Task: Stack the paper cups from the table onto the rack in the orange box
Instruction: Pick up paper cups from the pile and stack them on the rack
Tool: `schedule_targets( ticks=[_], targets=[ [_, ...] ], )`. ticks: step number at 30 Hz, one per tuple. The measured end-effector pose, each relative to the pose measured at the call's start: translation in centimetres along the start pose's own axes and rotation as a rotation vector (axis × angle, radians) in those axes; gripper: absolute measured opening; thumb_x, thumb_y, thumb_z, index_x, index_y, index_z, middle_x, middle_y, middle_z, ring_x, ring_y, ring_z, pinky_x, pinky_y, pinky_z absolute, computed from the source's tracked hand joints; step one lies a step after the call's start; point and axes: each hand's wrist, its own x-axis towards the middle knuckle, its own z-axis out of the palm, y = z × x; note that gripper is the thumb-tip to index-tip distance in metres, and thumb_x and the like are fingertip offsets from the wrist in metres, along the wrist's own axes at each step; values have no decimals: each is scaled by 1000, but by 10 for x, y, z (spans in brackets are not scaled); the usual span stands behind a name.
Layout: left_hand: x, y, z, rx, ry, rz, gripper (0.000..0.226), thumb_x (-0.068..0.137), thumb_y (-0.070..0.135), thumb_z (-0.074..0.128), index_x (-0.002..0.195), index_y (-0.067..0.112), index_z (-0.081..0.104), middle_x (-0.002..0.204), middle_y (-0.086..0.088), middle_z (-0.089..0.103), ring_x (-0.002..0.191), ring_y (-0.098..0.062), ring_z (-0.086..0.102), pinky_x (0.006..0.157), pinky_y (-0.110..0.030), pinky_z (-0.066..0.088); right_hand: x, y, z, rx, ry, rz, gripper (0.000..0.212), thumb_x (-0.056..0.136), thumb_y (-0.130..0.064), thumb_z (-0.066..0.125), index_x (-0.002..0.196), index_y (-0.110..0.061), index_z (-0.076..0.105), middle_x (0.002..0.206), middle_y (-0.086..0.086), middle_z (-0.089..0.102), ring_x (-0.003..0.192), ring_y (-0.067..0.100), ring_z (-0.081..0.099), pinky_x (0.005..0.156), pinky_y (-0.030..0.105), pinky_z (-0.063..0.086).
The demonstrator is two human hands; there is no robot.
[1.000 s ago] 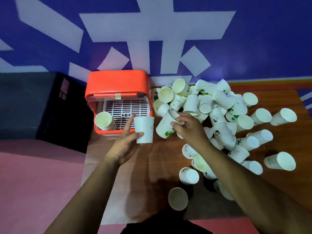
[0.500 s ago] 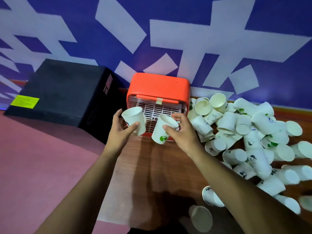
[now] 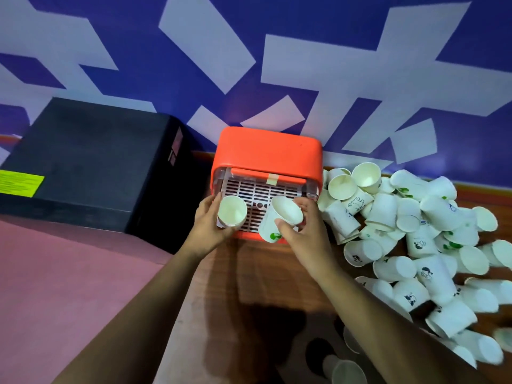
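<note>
— What does each hand hold?
— The left hand [image 3: 206,227] grips one paper cup [image 3: 232,211], mouth up, at the left front of the white rack [image 3: 260,193]. The right hand [image 3: 302,231] grips a second cup [image 3: 279,218], tilted, with a green mark near its base.
— Where is the rack?
— Inside the orange box [image 3: 267,151], on the wooden table [image 3: 266,273]. The heap of loose cups [image 3: 415,239] lies at the right of the box.

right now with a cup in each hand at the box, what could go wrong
1. The right hand holds its cup tilted by the rim; the grip could crush it or let it slip.
2. The right forearm passes close to the cup pile and might knock cups off the table.
</note>
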Motion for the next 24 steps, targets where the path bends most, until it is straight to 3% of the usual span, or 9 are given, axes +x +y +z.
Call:
schedule_targets(
  ticks=[3, 6, 8, 10, 12, 16, 21, 24],
  targets=[
    [-3, -11, -8, -159, -68, -35, 98, 72, 54, 76, 155, 45, 24, 147, 10, 33, 141, 0, 26, 116, -19, 23, 4, -10, 23, -31, 16, -106, 57, 72, -27, 75, 123, -28, 48, 122, -7, 55, 115, 13, 55, 99, 36, 47],
    [-8, -12, -15, -365, -33, -53, 57, 89, 30, 72, 138, 46, 47, 139, 6, 55, 130, -3, 52, 112, -26, 42, 8, -20, 53, -75, 1, -233, 67, 72, -13, 81, 131, -14, 48, 128, -1, 52, 119, 9, 50, 100, 11, 35],
    [-13, -6, -20, -413, 22, -80, 38, 98, 17, 62, 123, 45, 55, 127, 14, 63, 118, 5, 59, 99, -14, 45, 10, -21, 73, -131, 9, -292, 72, 71, -11, 82, 134, -7, 48, 132, 4, 50, 123, 10, 46, 100, 2, 27],
    [-17, -1, -23, -446, 58, -113, 26, 102, 21, 55, 119, 40, 60, 118, 22, 65, 110, 14, 59, 93, -7, 43, 12, -17, 89, -173, 28, -317, 73, 70, -13, 82, 135, -4, 49, 133, 7, 49, 124, 11, 45, 99, -1, 26],
    [-16, -2, -24, -501, 75, -148, 24, 104, 28, 52, 124, 30, 65, 118, 17, 69, 111, 9, 61, 98, -15, 46, 13, -12, 100, -218, 36, -320, 70, 71, -15, 82, 133, -5, 51, 131, 5, 50, 121, 11, 47, 98, 3, 33],
    [-10, -6, -21, -555, 44, -181, 25, 104, 30, 51, 123, 25, 67, 118, 7, 72, 114, -10, 66, 102, -32, 50, 18, 3, 115, -310, -54, -267, 70, 70, -24, 84, 130, -8, 53, 125, 4, 50, 115, 19, 53, 94, 29, 48],
    [1, -19, -13, -405, -23, -150, 31, 101, 23, 57, 131, 19, 62, 125, 5, 68, 116, -8, 64, 106, -37, 50, 29, 13, 113, -214, -213, -38, 77, 76, -22, 83, 142, -20, 44, 132, -1, 47, 120, 10, 44, 97, 21, 38],
    [7, -25, -10, -341, -27, -130, 30, 100, 23, 58, 130, 24, 62, 128, 4, 67, 120, -10, 62, 108, -38, 48, 32, 19, 110, -184, -219, -3, 78, 76, -19, 82, 143, -23, 41, 136, -2, 49, 123, 12, 46, 102, 29, 43]
  ],
)
